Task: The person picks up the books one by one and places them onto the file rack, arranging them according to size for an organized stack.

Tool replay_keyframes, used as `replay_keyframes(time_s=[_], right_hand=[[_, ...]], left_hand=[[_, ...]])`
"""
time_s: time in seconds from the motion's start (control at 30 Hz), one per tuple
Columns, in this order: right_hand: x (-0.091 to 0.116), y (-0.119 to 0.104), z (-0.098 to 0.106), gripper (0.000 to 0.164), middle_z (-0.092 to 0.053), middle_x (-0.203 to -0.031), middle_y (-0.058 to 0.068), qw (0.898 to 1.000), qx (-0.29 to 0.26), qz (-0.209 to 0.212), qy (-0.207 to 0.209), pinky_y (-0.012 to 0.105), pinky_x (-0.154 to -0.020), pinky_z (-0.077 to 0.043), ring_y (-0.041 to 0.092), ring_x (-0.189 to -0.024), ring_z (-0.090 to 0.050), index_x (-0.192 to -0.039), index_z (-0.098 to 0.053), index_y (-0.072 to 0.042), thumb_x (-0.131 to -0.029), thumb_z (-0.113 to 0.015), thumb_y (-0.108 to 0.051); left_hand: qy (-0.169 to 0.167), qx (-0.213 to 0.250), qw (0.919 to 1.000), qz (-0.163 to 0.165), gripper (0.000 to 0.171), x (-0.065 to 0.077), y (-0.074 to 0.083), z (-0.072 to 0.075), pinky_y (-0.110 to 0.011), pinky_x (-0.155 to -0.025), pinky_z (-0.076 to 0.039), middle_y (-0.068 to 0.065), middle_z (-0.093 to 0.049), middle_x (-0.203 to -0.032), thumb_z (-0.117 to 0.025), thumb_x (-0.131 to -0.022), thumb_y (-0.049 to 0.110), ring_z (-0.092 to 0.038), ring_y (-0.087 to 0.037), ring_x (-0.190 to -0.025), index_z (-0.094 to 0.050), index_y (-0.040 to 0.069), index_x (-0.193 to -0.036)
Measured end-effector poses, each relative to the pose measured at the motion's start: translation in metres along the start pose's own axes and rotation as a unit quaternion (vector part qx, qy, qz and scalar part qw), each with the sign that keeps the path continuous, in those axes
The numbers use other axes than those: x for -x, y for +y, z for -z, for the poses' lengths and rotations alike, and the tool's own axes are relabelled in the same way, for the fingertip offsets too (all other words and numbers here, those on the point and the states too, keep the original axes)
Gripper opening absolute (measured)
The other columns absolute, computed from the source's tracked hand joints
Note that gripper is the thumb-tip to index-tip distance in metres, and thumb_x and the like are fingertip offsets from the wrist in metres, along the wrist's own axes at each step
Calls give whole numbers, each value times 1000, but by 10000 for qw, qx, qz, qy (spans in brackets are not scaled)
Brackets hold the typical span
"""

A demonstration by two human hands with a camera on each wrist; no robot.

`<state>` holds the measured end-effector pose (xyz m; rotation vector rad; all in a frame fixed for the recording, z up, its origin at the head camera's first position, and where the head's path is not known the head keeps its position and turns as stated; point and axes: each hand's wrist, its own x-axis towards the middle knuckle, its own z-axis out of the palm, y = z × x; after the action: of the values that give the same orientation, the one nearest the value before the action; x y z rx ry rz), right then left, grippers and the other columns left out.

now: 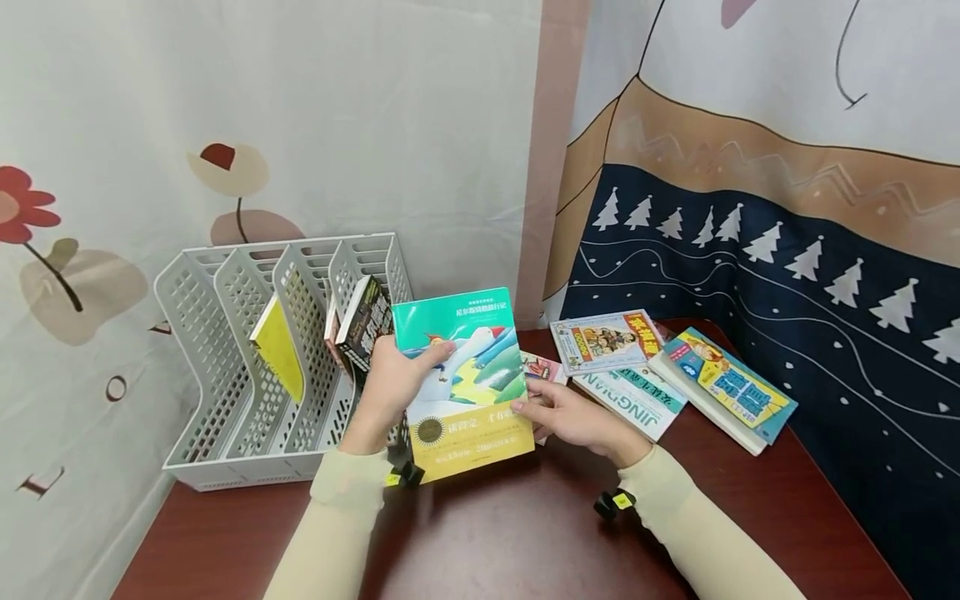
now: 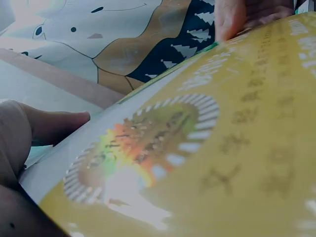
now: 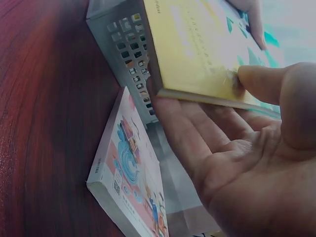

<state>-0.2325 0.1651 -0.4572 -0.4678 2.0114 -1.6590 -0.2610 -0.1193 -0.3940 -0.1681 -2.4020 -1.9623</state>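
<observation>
Both hands hold a paperback book (image 1: 472, 375) with a green top, a white goose picture and a yellow lower band, tilted up with its cover towards the head camera. My left hand (image 1: 396, 375) grips its left edge, thumb across the cover. At the right edge my right hand (image 1: 573, 417) pinches it, thumb on the front and fingers behind, as the right wrist view shows. A round foil seal (image 2: 143, 145) fills much of the left wrist view. Behind the book, a pink picture book (image 3: 131, 168) lies on the table, partly hidden in the head view.
A grey slotted file rack (image 1: 225, 467) stands left, holding a yellow book (image 1: 279, 350) and a black book (image 1: 365, 321). At right on the brown table (image 1: 480, 533) lie a comic-covered book (image 1: 607, 342), a white-and-teal book (image 1: 633, 400) and a blue-and-yellow book (image 1: 731, 387). Printed curtains hang behind.
</observation>
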Motion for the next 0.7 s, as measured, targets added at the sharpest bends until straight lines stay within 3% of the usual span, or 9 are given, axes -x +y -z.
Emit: replay_keyframes(time_s=[0.1, 0.23, 0.47, 0.57, 0.7], right_hand=[[-2, 0, -2, 45, -74, -124, 16, 9999, 91, 14, -145, 58, -93, -62, 28, -101, -75, -144, -57, -9, -107, -60, -35], [-3, 0, -6, 36, -75, -119, 18, 9995, -19, 62, -314, 62, -92, -60, 35, -97, -76, -133, -62, -4, -108, -59, -29], [-6, -5, -18, 35, -77, -117, 22, 9986, -168, 36, -504, 64, -92, -60, 41, -100, -77, -135, -66, -7, -108, -58, -28], [-13, -5, -27, 34, -75, -115, 28, 9984, -113, 44, -557, 62, -89, -61, 43, -98, -78, -133, -67, -8, -108, -58, -29], [-23, -6, -41, 30, -74, -118, 29, 9980, 24, 109, -615, 52, -81, -66, 39, -92, -79, -128, -69, -9, -108, -59, -29]], left_hand=[[86, -73, 9998, -142, 39, 4, 0, 10, -35, -73, -65, -10, -80, -89, -85, -87, 41, -78, -24, -77, -75, 5, -100], [242, 9, 9996, -134, 40, 8, -1, 22, -36, -71, -66, -9, -81, -92, -85, -88, 37, -80, -24, -76, -76, 5, -111], [502, -112, 9984, -241, 47, 19, 5, 47, -40, -65, -66, -8, -82, -89, -85, -88, 41, -80, -25, -72, -74, 4, -115], [619, -270, 9973, -290, 48, 28, 12, 63, -40, -63, -66, -7, -81, -83, -83, -89, 43, -80, -27, -70, -73, 3, -112], [938, -302, 9945, -349, 46, 41, 19, 84, -38, -61, -65, -2, -81, -78, -83, -89, 42, -79, -26, -66, -73, 2, -109]])
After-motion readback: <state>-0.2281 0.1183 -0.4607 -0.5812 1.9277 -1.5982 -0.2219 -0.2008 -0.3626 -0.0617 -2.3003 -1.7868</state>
